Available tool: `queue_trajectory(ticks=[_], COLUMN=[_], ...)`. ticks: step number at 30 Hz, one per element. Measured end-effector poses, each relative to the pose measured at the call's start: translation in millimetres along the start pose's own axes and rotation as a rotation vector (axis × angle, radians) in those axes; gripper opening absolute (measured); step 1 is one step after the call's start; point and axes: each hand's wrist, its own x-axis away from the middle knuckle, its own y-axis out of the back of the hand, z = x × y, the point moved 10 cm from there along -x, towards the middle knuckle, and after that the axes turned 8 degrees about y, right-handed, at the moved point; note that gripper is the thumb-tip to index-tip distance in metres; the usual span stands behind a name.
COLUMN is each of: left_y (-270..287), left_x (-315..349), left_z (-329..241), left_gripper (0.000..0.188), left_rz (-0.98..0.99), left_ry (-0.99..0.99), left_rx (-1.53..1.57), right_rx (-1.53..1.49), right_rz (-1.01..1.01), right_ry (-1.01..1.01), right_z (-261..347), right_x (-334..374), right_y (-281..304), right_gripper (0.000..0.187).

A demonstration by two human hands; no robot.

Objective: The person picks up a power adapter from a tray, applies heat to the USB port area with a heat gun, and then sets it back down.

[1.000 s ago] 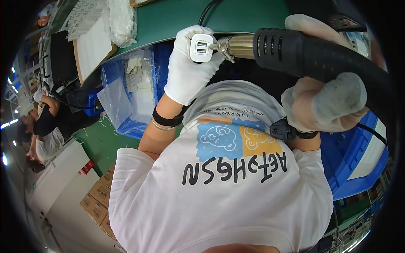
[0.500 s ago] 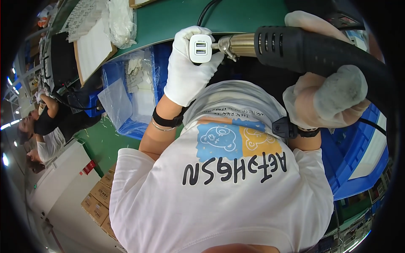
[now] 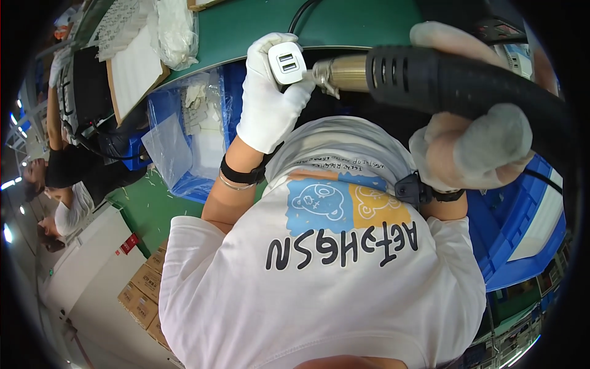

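Observation:
In a white glove, my left hand [image 3: 269, 101] is closed around a small white charger plug [image 3: 287, 63] with two USB slots in its upturned face. My right hand [image 3: 473, 144], in thin translucent covering, grips a hot-air gun [image 3: 418, 77] with a thick black ribbed handle; fingers show above and below it. The gun's metal nozzle [image 3: 347, 72] points left at the charger's side, and its narrow tip is close beside the charger. Whether the tip touches the charger I cannot tell. The fingertips behind the gun are hidden.
A green worktop [image 3: 246, 31] lies beyond my hands, with a black cable crossing it. At left stands a blue bin [image 3: 157, 111] lined with clear plastic and holding white pieces. Another blue bin [image 3: 498, 246] is at right. Co-workers [image 3: 55, 166] and cardboard boxes [image 3: 144, 283] are farther left.
My left hand has shifted slightly left and turned the charger, which is now tilted. The gun's nozzle has moved a little left and down. A co-worker at far left has raised an arm.

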Motion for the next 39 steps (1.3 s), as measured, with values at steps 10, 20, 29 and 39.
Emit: queue_trajectory(ticks=[10, 20, 29, 39], left_y=[1.6, 3.5, 3.1, 2.8], left_x=[-0.4, -1.2, 0.1, -0.2], left_z=[-0.2, -0.9, 0.1, 0.7], left_gripper=[0.052, 0.052, 0.052, 0.051], left_rz=[-0.038, -0.037, -0.039, -0.041], left_ry=[-0.017, -0.04, -0.051, -0.024], left_rx=[-0.083, -0.152, -0.17, -0.147], right_rx=[-0.216, -0.099, -0.181, -0.136], right_rz=[0.089, -0.111, 0.116, 0.022], right_ry=[-0.021, -0.021, 0.1, -0.023], right_z=[-0.5, -3.0, 4.4, -1.0], right_x=[6.0, 10.2, -3.5, -2.1], right_y=[-12.7, 0.6, -6.3, -8.5], right_gripper=[0.065, 0.065, 0.066, 0.066])
